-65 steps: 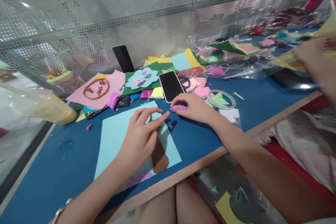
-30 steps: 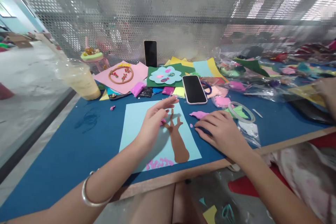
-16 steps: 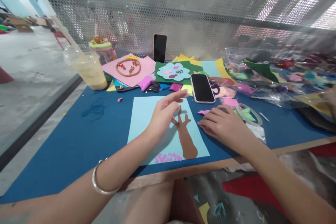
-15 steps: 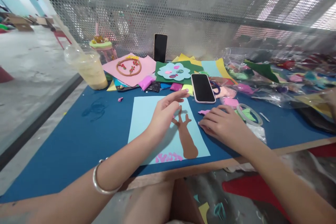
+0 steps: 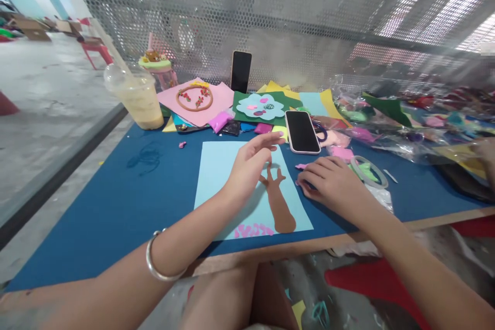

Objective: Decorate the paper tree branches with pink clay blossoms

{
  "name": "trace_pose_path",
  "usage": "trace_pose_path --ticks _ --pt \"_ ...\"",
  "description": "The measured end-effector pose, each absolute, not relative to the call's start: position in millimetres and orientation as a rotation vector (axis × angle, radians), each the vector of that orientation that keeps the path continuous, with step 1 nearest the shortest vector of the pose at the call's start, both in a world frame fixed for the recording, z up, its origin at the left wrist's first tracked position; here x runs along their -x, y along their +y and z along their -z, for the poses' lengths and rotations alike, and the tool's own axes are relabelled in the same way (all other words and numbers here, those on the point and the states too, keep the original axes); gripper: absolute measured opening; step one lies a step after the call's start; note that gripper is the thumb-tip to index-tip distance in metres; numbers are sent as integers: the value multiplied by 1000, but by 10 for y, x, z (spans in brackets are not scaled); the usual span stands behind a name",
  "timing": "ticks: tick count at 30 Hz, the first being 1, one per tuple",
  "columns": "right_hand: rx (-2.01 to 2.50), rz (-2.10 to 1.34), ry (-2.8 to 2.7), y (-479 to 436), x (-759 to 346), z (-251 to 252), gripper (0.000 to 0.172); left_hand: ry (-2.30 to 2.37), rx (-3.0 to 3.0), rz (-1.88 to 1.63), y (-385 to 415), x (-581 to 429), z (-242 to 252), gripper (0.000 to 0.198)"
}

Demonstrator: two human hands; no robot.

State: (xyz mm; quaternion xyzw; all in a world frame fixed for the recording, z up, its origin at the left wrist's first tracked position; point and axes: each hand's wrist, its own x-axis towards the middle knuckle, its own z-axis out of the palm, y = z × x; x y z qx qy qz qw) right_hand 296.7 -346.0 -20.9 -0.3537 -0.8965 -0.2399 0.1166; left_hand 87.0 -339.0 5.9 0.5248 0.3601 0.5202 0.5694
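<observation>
A light blue paper sheet point(image 5: 216, 175) lies on the blue table cover point(image 5: 116, 201). On the sheet sit a brown clay tree point(image 5: 279, 203) and a row of pink clay bits point(image 5: 253, 230) at its base. My left hand point(image 5: 249, 164) hovers over the sheet just left of the tree's branches, fingers spread, nothing visible in it. My right hand point(image 5: 332, 185) rests palm down on the cover at the sheet's right edge, fingers bent. Its fingertips are close to a small pink clay piece point(image 5: 300, 166).
A phone point(image 5: 302, 131) lies flat behind the sheet and another phone point(image 5: 240, 71) leans on the mesh wall. Around them are a tape ring point(image 5: 369, 171), clay packets point(image 5: 232, 127), coloured sheets point(image 5: 197, 100) and a lidded drink cup point(image 5: 137, 99). Another person's hand point(image 5: 485, 152) is at the far right.
My left hand carried from the pink clay by the phone to the tree's top and now hovers there. My right hand drew back to the sheet's right edge. My view swung left.
</observation>
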Motion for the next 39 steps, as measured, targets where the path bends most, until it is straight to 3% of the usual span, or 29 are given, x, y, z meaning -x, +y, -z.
trace_pose_path --ticks 19,24,33,39 --pt "966 743 -2702 -3414 -2965 208 17 831 -1190 -1227 -3392 -866 -57 46" --pt "1051 578 -2609 -3374 -3025 202 14 805 -1134 -1204 -3414 -866 -65 42" --pt "1295 -78 -2094 -3413 -2952 -4 7 872 -995 -1030 -3514 -923 -134 42" --pt "1305 -66 -1948 -3397 -2847 -93 6 827 -960 -996 -3582 -946 -138 44"
